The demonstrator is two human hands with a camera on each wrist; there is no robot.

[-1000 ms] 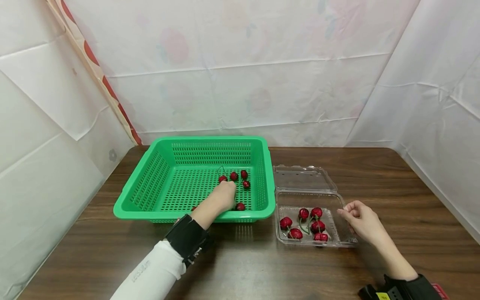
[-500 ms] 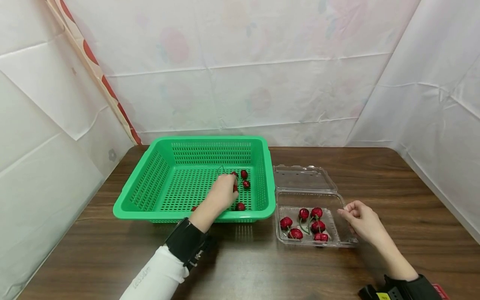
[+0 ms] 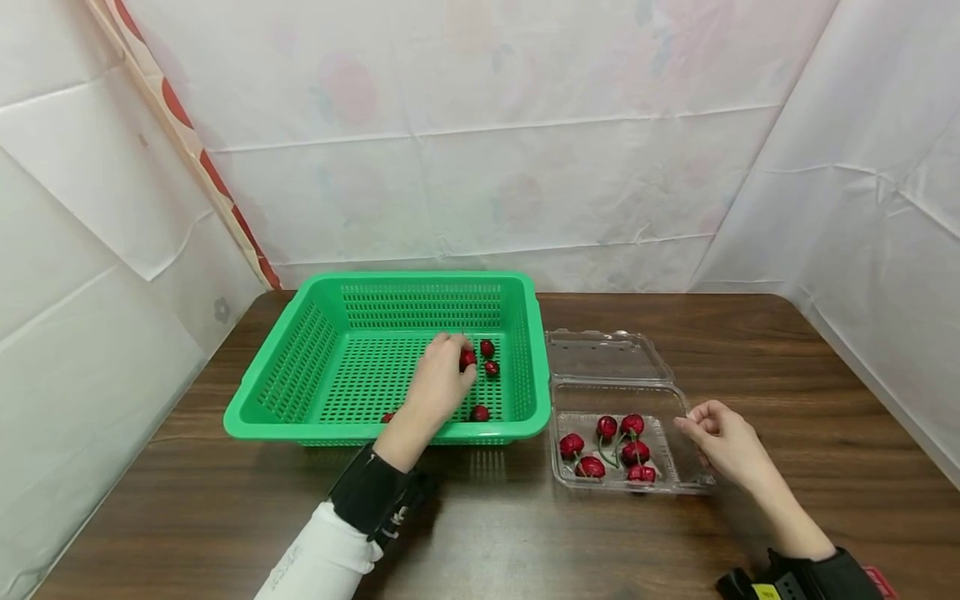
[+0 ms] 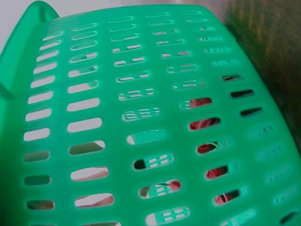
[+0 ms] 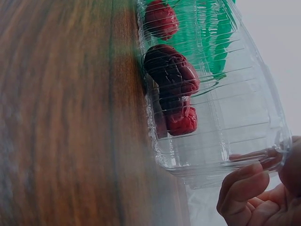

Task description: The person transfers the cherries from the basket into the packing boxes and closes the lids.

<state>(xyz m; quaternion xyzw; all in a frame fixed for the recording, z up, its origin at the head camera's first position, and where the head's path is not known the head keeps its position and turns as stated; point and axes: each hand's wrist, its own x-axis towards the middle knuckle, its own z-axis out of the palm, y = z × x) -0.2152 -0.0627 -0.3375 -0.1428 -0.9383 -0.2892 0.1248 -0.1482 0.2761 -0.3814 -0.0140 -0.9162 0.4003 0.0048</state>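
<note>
My left hand [image 3: 438,375] reaches over the front wall of the green basket [image 3: 277,429], its thumb and fingers around a red cherry [image 3: 468,359] with the stem hidden. Close to its right lie two cherries, a rear one [image 3: 487,348] and a nearer one [image 3: 491,367]. At the clear plastic box [image 3: 678,486], my right hand [image 3: 729,443] pinches the right rim between thumb and fingers. Several cherries [image 3: 635,452], some with green stems, lie inside that box. In the left wrist view, the slotted basket wall [image 4: 108,136] hides the hand.
The box's clear lid [image 3: 607,357] lies folded back behind it, close to the basket's right side. Near the basket's front wall are a cherry [image 3: 480,412] and another, partly hidden cherry [image 3: 387,417]. A brown wooden table [image 3: 495,533] carries everything, with white sheeting [image 3: 480,183] behind.
My left hand has shifted slightly back inside the basket, and a cherry now shows between its thumb and fingers. My right hand stays at the box rim.
</note>
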